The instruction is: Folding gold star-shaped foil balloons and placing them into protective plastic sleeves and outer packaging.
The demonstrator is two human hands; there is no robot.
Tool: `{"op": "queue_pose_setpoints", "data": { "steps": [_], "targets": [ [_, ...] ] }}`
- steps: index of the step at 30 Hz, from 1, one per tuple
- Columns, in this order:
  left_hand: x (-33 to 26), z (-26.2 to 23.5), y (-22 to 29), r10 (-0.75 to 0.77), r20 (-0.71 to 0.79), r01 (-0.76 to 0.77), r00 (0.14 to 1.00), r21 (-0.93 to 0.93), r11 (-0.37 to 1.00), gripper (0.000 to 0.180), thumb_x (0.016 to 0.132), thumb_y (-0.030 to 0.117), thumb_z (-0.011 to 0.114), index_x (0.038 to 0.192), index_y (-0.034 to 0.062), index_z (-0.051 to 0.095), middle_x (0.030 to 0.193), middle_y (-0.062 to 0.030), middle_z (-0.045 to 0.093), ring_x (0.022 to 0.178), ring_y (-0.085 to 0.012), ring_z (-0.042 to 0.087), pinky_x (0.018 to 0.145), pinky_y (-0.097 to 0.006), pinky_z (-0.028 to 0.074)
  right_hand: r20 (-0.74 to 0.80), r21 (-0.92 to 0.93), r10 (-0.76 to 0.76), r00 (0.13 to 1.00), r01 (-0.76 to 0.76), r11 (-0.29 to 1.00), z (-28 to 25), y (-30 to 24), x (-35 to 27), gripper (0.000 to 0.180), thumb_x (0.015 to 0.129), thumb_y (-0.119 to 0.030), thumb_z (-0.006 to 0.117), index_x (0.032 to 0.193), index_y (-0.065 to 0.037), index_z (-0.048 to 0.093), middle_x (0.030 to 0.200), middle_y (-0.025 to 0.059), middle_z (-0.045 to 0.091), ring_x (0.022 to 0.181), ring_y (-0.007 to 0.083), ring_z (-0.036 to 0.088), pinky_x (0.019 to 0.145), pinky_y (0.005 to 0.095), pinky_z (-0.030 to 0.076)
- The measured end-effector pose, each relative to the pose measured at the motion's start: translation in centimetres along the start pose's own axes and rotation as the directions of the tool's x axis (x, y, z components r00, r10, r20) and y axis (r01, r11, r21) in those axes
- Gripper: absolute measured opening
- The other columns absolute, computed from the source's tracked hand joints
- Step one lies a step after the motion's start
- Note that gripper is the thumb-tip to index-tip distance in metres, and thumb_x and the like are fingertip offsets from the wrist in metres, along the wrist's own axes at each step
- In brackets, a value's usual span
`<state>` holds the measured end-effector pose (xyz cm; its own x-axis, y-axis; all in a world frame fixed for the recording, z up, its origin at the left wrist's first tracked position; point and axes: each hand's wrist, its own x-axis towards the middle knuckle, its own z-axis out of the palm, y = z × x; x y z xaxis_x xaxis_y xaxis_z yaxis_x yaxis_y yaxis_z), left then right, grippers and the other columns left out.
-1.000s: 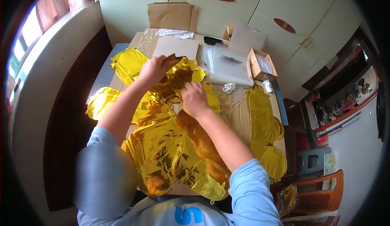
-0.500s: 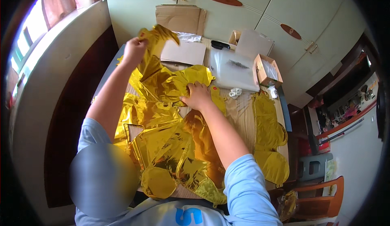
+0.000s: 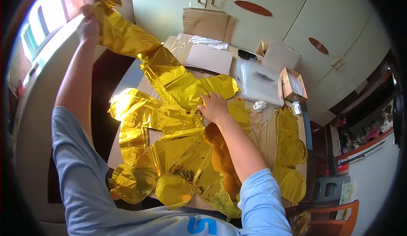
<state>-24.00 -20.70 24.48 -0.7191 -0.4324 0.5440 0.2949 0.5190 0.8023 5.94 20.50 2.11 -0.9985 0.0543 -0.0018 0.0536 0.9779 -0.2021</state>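
A flat, uninflated gold foil balloon stretches slantwise across the far left of the table. My left hand is closed round its far end, held up high near the window wall. Lower down, my right hand has its fingers bent onto the same foil and pinches it near the table top; the fingertips are partly hidden. More crinkled gold foil balloon pieces spread over the near side of the table, under and below my right forearm. Another flat gold foil balloon lies along the right edge.
At the back stand a cardboard piece and a light flat board. Clear plastic bags lie beside a wooden box, with a crumpled white wad in front. A chair stands at the lower right.
My left hand has moved up and to the left, pulling the foil balloon out long and straighter. My right hand stays at about the same spot on the foil.
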Motion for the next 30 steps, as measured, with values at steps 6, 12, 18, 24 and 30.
{"op": "queue_pose_setpoints", "data": {
  "steps": [6, 12, 18, 24, 30],
  "targets": [
    [2.1, -6.3, 5.0, 0.684, 0.098, -0.684, 0.723, 0.238, 0.689, 0.033, 0.101, 0.034, 0.057, 0.114, 0.0061, 0.070, 0.089, -0.0153, 0.073, 0.080, -0.0255, 0.071, 0.075, -0.041, 0.054, -0.137, 0.037, -0.079, 0.987, 0.084, 0.996, 0.7, -0.5, 0.4, 0.058, 0.091, -0.041, 0.066, 0.141, -0.012, 0.055, 0.141, 0.0199, 0.053, 0.128, 0.0397, 0.052, 0.109, 0.0474, 0.043],
    [-9.1, -6.6, 15.3, 0.717, 0.192, -0.738, 0.670, 0.064, 0.672, 0.025, 0.101, 0.031, 0.058, 0.114, 0.0107, 0.066, 0.092, -0.0203, 0.071, 0.085, -0.0400, 0.069, 0.075, -0.050, 0.054, -0.514, 0.294, -0.108, 0.851, 0.293, 0.910, -5.9, -0.1, -1.3, 0.068, 0.088, -0.032, 0.074, 0.143, -0.003, 0.047, 0.139, 0.0249, 0.052, 0.128, 0.0401, 0.053, 0.108, 0.0460, 0.044],
    [-17.0, -6.8, 17.9, 0.952, 0.194, -0.969, 0.236, -0.026, 0.245, 0.019, 0.093, 0.016, 0.065, 0.111, 0.0133, 0.066, 0.089, -0.0077, 0.073, 0.081, -0.0302, 0.072, 0.072, -0.044, 0.057, -0.822, 0.005, -0.307, 0.480, 0.545, 0.838, -21.8, -8.9, -8.0, 0.078, 0.082, -0.027, 0.081, 0.143, 0.001, 0.042, 0.137, 0.0239, 0.052, 0.131, 0.0394, 0.049, 0.108, 0.0454, 0.042],
    [-29.5, -10.3, 22.4, 0.973, 0.227, -0.885, 0.029, -0.447, 0.131, 0.020, 0.089, 0.012, 0.070, 0.107, 0.0077, 0.066, 0.088, -0.0063, 0.073, 0.081, -0.0268, 0.070, 0.086, -0.041, 0.053, -0.412, 0.095, -0.427, 0.805, 0.505, 0.858, -28.5, -11.0, -14.2, 0.031, 0.083, -0.018, 0.077, 0.108, -0.003, 0.070, 0.100, 0.0188, 0.072, 0.095, 0.0330, 0.069, 0.090, 0.0422, 0.054],
    [-38.2, -12.2, 18.9, 0.957, 0.027, -0.775, 0.288, -0.580, 0.250, 0.052, 0.073, 0.020, 0.082, 0.121, 0.0119, 0.061, 0.121, -0.0076, 0.063, 0.115, -0.0291, 0.059, 0.100, -0.046, 0.042, -0.469, 0.144, -0.083, 0.879, 0.169, 0.975, -30.1, -2.5, -19.5, 0.023, 0.089, -0.020, 0.069, 0.097, 0.002, 0.069, 0.085, 0.0185, 0.071, 0.072, 0.0244, 0.067, 0.072, 0.0378, 0.053]
  ]
}}
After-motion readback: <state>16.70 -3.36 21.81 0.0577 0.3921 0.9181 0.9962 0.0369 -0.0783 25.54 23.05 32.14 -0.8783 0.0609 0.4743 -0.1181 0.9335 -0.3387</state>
